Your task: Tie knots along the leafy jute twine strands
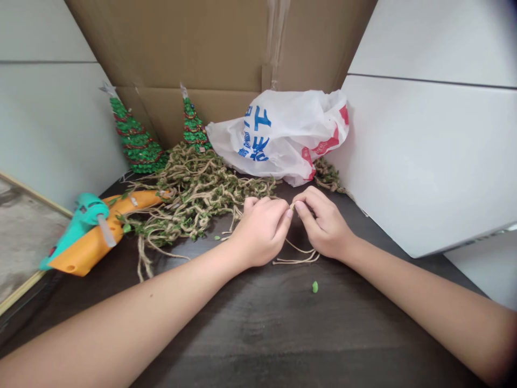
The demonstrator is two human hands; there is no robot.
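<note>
My left hand (262, 229) and my right hand (325, 221) meet at the middle of a dark wooden table (258, 334). Both are closed in a pinch on thin jute twine (297, 257), whose loose ends trail under my hands. The twine runs from a tangled heap of jute cord with small green leaves (194, 194) lying just left of my left hand. A single green leaf (314, 286) lies on the table in front of my right wrist.
A teal and orange glue gun (91, 231) lies at the left. Two small green sequin trees (135, 137) (193, 124) stand behind the heap. A white plastic bag (283, 134) rests against a cardboard box (210, 48). White panels (424, 156) wall both sides.
</note>
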